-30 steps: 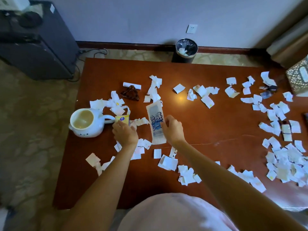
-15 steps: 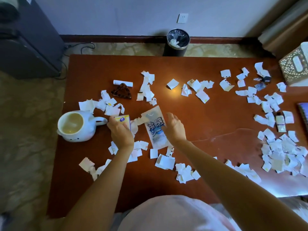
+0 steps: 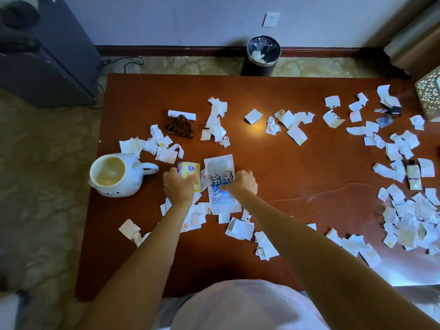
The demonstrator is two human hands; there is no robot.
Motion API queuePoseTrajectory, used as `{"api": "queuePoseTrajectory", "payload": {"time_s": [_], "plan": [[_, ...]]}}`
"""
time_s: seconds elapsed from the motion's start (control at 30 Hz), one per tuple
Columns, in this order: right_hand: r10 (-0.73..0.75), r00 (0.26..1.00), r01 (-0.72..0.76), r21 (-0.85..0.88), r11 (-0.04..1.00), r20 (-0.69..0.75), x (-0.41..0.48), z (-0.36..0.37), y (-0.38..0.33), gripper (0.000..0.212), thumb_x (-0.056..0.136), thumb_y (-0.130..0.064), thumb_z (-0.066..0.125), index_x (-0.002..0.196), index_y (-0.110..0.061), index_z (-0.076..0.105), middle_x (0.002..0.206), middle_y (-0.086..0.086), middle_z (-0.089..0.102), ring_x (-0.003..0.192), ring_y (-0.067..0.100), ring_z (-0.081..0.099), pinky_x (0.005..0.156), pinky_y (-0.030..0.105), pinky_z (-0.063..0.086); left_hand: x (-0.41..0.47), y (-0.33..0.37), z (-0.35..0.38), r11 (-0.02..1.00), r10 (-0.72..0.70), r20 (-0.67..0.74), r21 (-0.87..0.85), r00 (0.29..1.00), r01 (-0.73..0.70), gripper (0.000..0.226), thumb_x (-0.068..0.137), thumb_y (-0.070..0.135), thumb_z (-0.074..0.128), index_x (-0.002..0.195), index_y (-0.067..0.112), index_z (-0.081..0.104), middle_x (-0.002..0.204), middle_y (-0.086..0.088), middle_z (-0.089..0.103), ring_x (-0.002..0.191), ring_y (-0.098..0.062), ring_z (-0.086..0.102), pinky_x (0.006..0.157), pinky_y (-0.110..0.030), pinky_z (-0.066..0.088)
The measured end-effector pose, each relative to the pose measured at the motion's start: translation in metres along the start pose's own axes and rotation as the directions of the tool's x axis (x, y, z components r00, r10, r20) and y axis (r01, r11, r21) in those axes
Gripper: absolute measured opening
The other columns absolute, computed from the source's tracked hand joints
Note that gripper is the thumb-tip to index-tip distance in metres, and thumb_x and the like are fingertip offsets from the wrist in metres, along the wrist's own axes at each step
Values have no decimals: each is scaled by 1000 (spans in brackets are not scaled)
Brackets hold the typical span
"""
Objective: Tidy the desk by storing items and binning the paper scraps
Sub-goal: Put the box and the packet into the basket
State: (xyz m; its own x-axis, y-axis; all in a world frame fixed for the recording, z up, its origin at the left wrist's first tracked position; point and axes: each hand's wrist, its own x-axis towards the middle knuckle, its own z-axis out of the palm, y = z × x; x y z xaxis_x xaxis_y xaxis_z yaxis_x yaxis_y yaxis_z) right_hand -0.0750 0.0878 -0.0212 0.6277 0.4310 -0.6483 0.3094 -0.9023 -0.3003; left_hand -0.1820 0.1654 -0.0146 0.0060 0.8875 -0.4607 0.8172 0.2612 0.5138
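Pouch: flat white pouch [image 3: 220, 167] with blue characters, over the desk [image 3: 297, 167], its right edge pinched by the right hand [image 3: 241, 183].
Right hand: knuckles up, fingers curled onto the pouch; the thumb is hidden.
Yellow packet: small yellow packet [image 3: 189, 171] just left of the pouch, sticking out beyond the left hand [image 3: 179, 185].
Left hand: fingers curled round the packet's near end, gripping it.
Paper scraps: torn white paper scraps [image 3: 414, 217] lie under both wrists and in a string beyond the hands, with a thick heap far right of the right hand.
Mug: white mug [image 3: 114, 175] just left of the left hand, handle pointing toward it.
Hair clip: brown triangular hair clip [image 3: 179, 127] beyond the left hand, with a white tube [image 3: 182, 114] just behind.
Bin: dark round bin [image 3: 260, 57] on the floor past the desk's far edge, well beyond the right hand, white scraps inside.
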Motion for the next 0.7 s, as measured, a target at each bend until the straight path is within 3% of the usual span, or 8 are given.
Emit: {"api": "queuePoseTrajectory", "payload": {"time_s": [0.1,0.2,0.3,0.57,0.7], "plan": [[-1,1000,1,177,984,2,-2,-5,2,43,84,-19,68,119,-5,49,122,13,59,110,30,59,87,35,56,-4,6,-4,998,22,-12,-51,1000,-23,42,85,20,65,119,-2,52,121,-19,51,111,-30,54,81,-32,47],[-36,998,46,268,962,-45,-9,-22,7,33,89,-10,59,118,-3,45,123,15,58,108,30,61,81,31,55,-10,8,-9,991,63,-68,-114,996,-71,41,85,18,63,120,-1,52,119,-19,56,113,-32,55,88,-40,51],[-43,989,85,318,944,-138,-16,-47,17,32,90,-5,54,121,-4,47,127,14,58,111,31,60,81,36,55,-22,18,-14,979,87,-94,-173,992,-103,38,86,19,60,117,-1,52,115,-20,61,108,-33,58,83,-42,55],[-53,921,174,287,942,-387,-27,-141,73,29,87,3,42,111,1,58,116,18,65,102,37,63,74,36,54,-79,102,-3,910,288,21,-318,957,-267,32,93,23,54,117,3,53,119,-14,60,100,-22,61,74,-27,50],[-60,869,201,240,950,-491,-28,-199,118,25,88,0,45,110,2,57,117,18,65,106,37,62,79,37,54,-116,161,31,861,398,81,-377,914,-341,30,92,20,54,118,5,49,120,-11,59,94,-17,59,64,-21,49]]}}
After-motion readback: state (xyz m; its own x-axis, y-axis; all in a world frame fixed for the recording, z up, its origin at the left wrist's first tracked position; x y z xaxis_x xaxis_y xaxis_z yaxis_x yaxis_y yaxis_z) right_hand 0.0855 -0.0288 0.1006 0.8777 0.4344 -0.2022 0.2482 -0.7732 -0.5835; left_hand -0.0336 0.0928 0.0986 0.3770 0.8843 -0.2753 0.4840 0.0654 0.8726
